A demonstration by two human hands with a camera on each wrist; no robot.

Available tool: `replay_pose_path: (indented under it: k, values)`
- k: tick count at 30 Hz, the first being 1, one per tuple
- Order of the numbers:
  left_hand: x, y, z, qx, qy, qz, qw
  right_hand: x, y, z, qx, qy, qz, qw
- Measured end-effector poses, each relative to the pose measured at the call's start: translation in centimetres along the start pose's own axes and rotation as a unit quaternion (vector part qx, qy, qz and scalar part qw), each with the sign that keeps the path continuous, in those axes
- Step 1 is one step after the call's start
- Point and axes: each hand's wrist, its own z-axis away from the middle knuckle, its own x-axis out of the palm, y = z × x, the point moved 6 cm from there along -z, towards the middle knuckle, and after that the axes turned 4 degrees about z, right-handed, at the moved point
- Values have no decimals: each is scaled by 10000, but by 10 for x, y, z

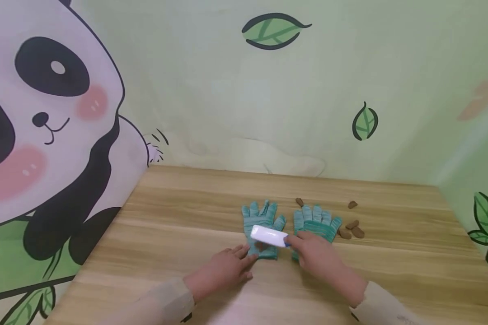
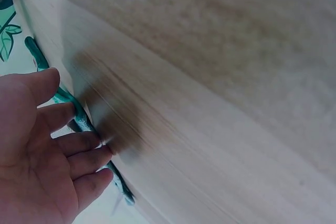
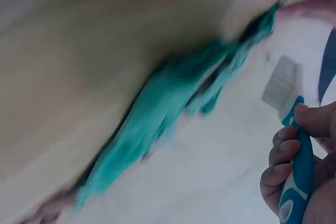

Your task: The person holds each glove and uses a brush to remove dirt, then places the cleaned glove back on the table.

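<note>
My right hand (image 1: 319, 257) grips the blue handle of a brush (image 1: 268, 236) with a white head, held over the lower part of the left teal knitted glove (image 1: 253, 220). In the right wrist view, the fingers curl round the blue-and-white handle (image 3: 301, 169) and pale bristles show at its far end. A brown patch (image 1: 262, 246) shows on that glove just below the brush head. My left hand (image 1: 224, 271) lies with extended fingers, fingertips at the glove's cuff edge. The other teal glove (image 1: 323, 229) lies flat to the right, partly hidden under my right hand.
Several small brown lumps (image 1: 358, 232) lie right of the gloves, with another lump (image 1: 352, 204) farther back and one (image 1: 299, 202) behind the right glove. The wooden table (image 1: 179, 203) meets a pale green wall (image 1: 195, 81) printed with a panda and leaves.
</note>
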Motion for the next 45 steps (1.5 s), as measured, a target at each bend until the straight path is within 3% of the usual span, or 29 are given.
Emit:
replay_pose_path:
  k: [3, 6, 11, 14, 20, 26, 30, 35, 37, 41, 45]
  values:
    - [2, 1, 0, 39, 104, -76, 9999, 10, -11, 1, -295, -127, -251, 9992]
    - [1, 1, 1, 45, 146, -64, 9999, 15, -4, 9, -383, 83, -196, 9990]
    - [-2, 0, 4, 27, 155, -16, 9999, 4, 17, 19, 78, 266, 5, 9996]
    - [-1, -1, 4, 18, 105, 17, 9999, -1, 17, 15, 359, 224, -71, 9991]
    - [-2, 3, 5, 69, 224, -22, 9997, 12, -1, 1, -28, 148, -336, 9993]
    - [-4, 1, 7, 85, 307, -135, 9994, 20, 9, 11, 283, 83, -356, 9989]
    - [-1, 0, 7, 72, 197, -121, 9997, 16, 15, 15, 209, 121, -396, 9989]
    - [1, 3, 4, 74, 48, -55, 9999, 7, 19, 10, 484, 272, -519, 9971]
    - [0, 3, 4, 50, 92, -72, 9999, 6, 13, 6, 384, 296, -571, 9972]
    - [-3, 2, 3, 11, 217, -127, 9997, 12, 0, 6, -268, 152, -663, 9973]
    - [-2, 2, 3, -2, 135, -150, 9998, 17, 14, 20, -255, -25, -689, 9973]
